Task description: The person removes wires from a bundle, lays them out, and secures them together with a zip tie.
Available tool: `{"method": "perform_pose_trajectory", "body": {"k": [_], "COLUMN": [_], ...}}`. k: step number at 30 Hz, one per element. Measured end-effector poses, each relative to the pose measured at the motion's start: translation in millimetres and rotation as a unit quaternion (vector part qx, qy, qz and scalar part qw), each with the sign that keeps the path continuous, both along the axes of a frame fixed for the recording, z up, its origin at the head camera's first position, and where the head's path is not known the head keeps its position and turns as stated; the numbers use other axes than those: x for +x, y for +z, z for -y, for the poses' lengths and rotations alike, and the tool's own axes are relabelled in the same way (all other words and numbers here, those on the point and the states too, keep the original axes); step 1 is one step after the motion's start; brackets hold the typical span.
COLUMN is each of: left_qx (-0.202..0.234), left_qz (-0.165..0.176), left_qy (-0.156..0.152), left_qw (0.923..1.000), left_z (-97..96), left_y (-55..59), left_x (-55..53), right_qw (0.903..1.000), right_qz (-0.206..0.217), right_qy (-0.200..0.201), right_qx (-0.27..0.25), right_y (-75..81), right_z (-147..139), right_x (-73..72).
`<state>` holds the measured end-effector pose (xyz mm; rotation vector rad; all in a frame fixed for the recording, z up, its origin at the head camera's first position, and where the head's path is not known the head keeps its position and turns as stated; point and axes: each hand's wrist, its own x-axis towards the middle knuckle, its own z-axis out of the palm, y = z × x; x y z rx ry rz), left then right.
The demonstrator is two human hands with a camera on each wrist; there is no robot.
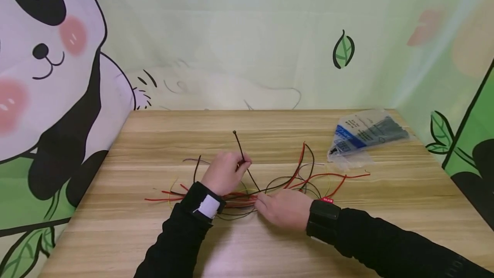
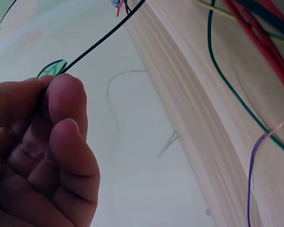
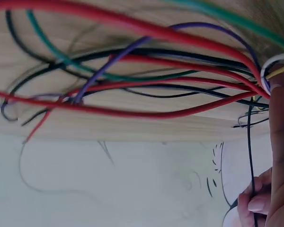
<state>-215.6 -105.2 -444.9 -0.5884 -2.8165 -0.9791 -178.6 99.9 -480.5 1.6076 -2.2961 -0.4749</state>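
Note:
A loose bundle of thin wires point(image 1: 241, 204) in red, black, green, purple and yellow lies across the table, its ends fanning out on both sides. Above it my left hand point(image 1: 221, 174) pinches a thin black cable tie point(image 1: 238, 143) between thumb and fingertip. The tie slants from its small head at the upper left down to the bundle's middle. There my right hand point(image 1: 287, 209) grips the wires; its fingertips are partly hidden. In the right wrist view the tie point(image 3: 250, 146) runs between the bundle and the left fingers.
A clear plastic bag point(image 1: 366, 134) with a blue label and dark ties inside lies at the table's back right. A printed cloth point(image 1: 231, 46) with a panda stands behind the wooden table point(image 1: 96, 235). Loose wire ends reach right toward the bag.

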Motion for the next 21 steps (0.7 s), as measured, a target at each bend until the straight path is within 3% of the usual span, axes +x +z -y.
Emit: {"method": "perform_pose_trajectory", "body": {"k": [6,13,15,18,21], "left_qx": [-0.005,-0.028,-0.032,-0.033,-0.034], "left_qz": [-0.004,0.021,0.033,0.042,0.043], "left_qy": [-0.023,-0.058,-0.065,-0.067,-0.065], "left_qw": [0.9997,0.9977,0.9968,0.9963,0.9964], "left_z": [-3.7,-11.7,-13.1,-13.6,-13.2], "left_y": [-4.3,-6.7,-7.1,-6.9,-6.7], "left_x": [1.7,4.9,5.4,5.8,5.6], "right_qw": [0.9979,0.9985,0.9973,0.9828,0.9474], "right_qz": [0.061,0.052,0.068,0.164,0.279], "right_qy": [-0.019,-0.015,-0.028,-0.068,-0.098], "right_qx": [0.001,-0.005,-0.009,-0.05,-0.124], "right_y": [2.9,-0.3,-1.2,-0.5,3.8], "right_z": [3,4,3,3,0], "right_x": [-2.0,-4.3,-5.6,-8.6,-12.8]}}
